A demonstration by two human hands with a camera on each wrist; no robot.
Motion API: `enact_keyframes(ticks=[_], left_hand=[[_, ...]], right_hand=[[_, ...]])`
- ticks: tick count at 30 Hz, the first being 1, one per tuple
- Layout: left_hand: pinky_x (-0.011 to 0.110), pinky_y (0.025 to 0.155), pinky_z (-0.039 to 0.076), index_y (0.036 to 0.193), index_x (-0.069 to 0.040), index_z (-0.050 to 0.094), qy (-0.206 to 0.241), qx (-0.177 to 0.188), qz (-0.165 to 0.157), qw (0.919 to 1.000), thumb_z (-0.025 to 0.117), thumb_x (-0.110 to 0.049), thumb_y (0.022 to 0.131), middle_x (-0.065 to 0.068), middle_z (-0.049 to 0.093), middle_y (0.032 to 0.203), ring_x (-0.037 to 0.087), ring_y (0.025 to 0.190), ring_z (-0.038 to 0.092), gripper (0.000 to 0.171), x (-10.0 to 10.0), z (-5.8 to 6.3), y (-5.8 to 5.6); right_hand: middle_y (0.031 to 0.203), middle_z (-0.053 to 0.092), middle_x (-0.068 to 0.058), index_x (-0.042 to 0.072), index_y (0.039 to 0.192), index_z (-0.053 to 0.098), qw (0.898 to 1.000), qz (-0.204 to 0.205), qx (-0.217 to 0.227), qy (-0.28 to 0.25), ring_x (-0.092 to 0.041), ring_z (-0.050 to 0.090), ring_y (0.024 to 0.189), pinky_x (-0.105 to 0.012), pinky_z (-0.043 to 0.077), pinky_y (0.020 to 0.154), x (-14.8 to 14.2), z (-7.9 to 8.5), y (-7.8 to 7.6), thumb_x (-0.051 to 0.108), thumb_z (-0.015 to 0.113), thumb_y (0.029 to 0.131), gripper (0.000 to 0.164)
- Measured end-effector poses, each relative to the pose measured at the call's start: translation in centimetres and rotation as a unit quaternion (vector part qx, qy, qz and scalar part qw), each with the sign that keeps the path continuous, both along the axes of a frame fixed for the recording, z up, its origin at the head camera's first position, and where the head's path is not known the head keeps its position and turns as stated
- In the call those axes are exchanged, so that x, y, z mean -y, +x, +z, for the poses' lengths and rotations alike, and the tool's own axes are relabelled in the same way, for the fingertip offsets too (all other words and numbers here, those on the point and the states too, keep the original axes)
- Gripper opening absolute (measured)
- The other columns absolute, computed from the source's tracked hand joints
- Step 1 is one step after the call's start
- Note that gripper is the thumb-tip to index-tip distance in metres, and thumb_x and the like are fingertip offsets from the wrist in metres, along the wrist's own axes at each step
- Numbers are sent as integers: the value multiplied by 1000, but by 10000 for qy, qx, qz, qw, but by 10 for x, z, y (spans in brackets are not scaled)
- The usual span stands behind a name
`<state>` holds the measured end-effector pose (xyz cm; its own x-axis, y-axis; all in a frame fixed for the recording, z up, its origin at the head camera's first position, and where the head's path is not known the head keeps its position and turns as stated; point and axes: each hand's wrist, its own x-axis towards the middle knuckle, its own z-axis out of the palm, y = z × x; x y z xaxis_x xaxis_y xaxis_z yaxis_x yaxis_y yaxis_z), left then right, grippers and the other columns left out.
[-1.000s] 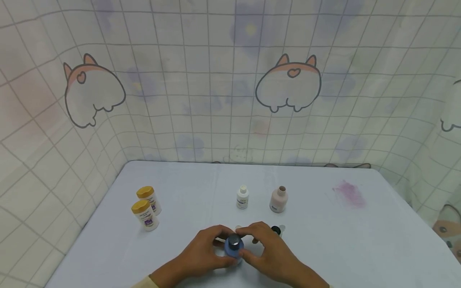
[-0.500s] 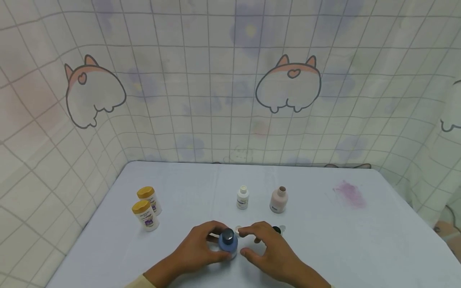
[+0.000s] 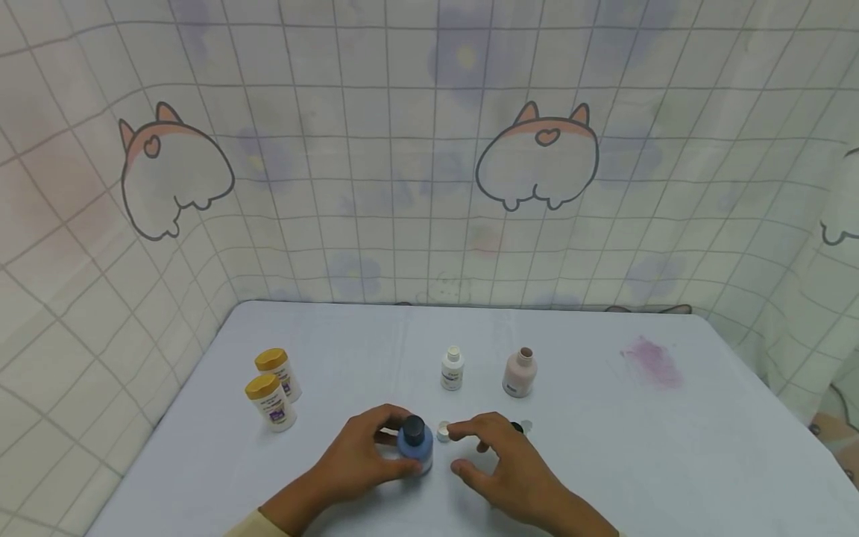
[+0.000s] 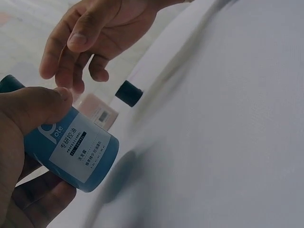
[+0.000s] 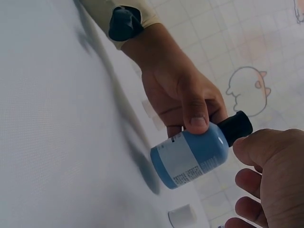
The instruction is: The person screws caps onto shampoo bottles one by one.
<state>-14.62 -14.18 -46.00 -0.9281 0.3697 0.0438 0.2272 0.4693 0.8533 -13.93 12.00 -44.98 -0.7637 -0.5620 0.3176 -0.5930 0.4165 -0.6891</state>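
Note:
My left hand (image 3: pixel 359 455) grips a small blue bottle (image 3: pixel 414 444) around its body, thumb on the near side. The bottle has a black cap (image 5: pixel 236 127) on its neck and a pale label (image 4: pixel 80 149) with printed text. Its base seems slightly off the table, beside its shadow, in the left wrist view. Just to the right, my right hand (image 3: pixel 506 473) hovers with thumb and fingers apart, holding nothing. A loose white cap (image 3: pixel 444 431) lies between the hands. Partly hidden behind the right hand is a loose black cap (image 4: pixel 129 93).
Farther back stand a small white bottle (image 3: pixel 452 371) and a pale pink bottle (image 3: pixel 520 375) without a cap. Two white jars with yellow lids (image 3: pixel 271 399) stand at the left. A pink stain (image 3: pixel 651 362) marks the white table. Patterned curtains hang behind it.
My left hand has carried the blue bottle left and slightly away from me. My right hand, earlier at the bottle's neck, is now apart from it. The white cap shows more fully.

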Motion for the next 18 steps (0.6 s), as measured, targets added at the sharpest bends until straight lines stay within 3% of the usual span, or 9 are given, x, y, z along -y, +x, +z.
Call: enact_keyframes(ticks=[9, 18], left_hand=[[22, 86, 50, 116, -25, 55, 132, -61, 181, 9997, 82, -44, 67, -11, 59, 110, 6, 99, 59, 60, 8, 1, -6], [29, 86, 51, 116, -23, 55, 101, -118, 363, 9992, 81, -46, 68, -9, 59, 109, 12, 98, 61, 60, 15, 3, -9]], right_hand=[[119, 54, 15, 33, 124, 50, 9998, -93, 62, 147, -11, 53, 102, -27, 51, 78, -2, 1, -1, 38, 65, 88, 39], [118, 53, 20, 36, 122, 52, 9998, -189, 57, 37, -10, 53, 100, -30, 51, 78, -3, 0, 1, 36, 66, 88, 37]])
